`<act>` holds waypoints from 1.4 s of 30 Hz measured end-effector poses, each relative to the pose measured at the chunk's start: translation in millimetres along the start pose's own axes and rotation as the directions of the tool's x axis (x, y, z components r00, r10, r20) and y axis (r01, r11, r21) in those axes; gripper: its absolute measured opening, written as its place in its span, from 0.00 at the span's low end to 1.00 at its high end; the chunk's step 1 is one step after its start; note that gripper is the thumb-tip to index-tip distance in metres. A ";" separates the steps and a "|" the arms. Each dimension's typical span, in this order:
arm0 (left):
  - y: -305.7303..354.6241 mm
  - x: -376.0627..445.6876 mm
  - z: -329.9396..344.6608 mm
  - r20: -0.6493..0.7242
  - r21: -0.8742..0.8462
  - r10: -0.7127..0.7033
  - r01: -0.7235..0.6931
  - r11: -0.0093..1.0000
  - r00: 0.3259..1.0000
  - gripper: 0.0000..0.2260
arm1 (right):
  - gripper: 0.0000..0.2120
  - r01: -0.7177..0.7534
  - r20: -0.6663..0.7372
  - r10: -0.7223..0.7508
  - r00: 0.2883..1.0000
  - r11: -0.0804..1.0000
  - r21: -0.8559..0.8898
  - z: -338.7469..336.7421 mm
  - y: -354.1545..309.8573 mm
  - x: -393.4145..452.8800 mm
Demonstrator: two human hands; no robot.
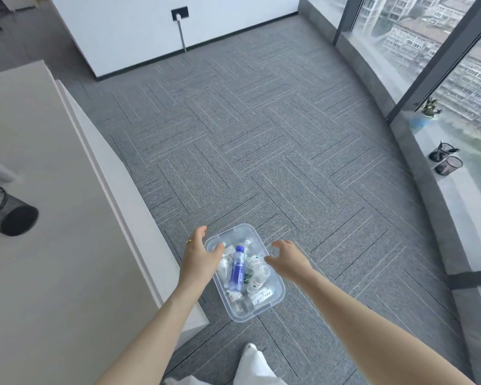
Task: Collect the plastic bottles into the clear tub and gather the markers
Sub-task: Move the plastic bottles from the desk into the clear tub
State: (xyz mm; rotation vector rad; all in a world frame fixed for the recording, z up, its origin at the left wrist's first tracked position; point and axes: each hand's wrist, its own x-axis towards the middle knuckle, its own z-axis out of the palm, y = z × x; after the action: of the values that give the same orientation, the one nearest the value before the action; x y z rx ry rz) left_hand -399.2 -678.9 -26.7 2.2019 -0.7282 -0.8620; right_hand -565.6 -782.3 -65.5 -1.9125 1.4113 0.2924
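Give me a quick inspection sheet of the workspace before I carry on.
Surface: grey carpet floor; the clear tub sits on it beside a white desk.
Job's things: plastic bottles in the tub, a blue-labelled bottle on top. Markers: dark items in one mesh cup on the window ledge, too small to identify.
Clutter: black mesh bin lying on its side on the desk; second mesh cup tipped over on the ledge.
Hands: left hand and right hand open, at the tub's two long sides, holding nothing.
Cables: one running down from a wall socket.
Surroundings: full-height windows, small potted plant on the ledge.
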 end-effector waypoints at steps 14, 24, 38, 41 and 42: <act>-41.1 -24.1 -89.1 -0.271 -0.104 -0.103 0.078 0.992 0.957 0.23 | 0.25 0.321 0.094 -0.311 0.946 0.940 -0.120 6.6 -112.8 10.4; -120.2 -79.2 -172.4 -0.438 0.015 -0.271 0.309 0.951 0.857 0.24 | 0.24 0.581 0.237 -0.537 0.809 0.790 -0.194 70.9 -223.8 -33.2; -277.9 -133.0 -330.0 -0.495 -0.147 -0.404 0.384 0.911 0.769 0.21 | 0.25 0.660 0.295 -0.593 0.750 0.700 -0.272 196.9 -365.2 -111.9; -317.5 -130.1 -383.5 -0.495 -0.156 -0.407 0.382 0.911 0.768 0.20 | 0.25 0.661 0.314 -0.583 0.750 0.689 -0.299 231.9 -406.1 -126.9; -330.1 -127.9 -401.6 -0.499 -0.153 -0.405 0.382 0.912 0.767 0.20 | 0.25 0.664 0.316 -0.585 0.747 0.681 -0.308 243.2 -421.0 -131.4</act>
State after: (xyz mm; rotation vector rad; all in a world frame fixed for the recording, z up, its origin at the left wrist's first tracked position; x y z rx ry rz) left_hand -101.0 -235.5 6.9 2.4302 0.0266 -0.4094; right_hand -179.8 -468.3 13.0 -2.5030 0.5040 0.4385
